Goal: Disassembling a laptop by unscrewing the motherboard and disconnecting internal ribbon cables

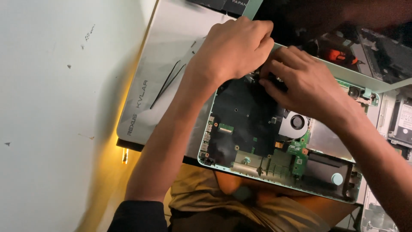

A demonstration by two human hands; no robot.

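Observation:
An opened laptop base (281,182) with a pale mint rim lies in front of me, its dark mainboard (242,122) and a round cooling fan (297,123) exposed. My left hand (234,49) is curled into a loose fist over the board's far edge, fingertips pinched down on something small I cannot make out. My right hand (307,83) sits right beside it, its fingers pressing on the same spot at the board's upper edge. The two hands touch and hide the part between them.
A white mat (165,64) with grey lettering lies under the laptop, with black tweezers (169,81) on it. A white wall surface (56,107) fills the left. A hard drive (403,122) and other dark parts lie at the right edge.

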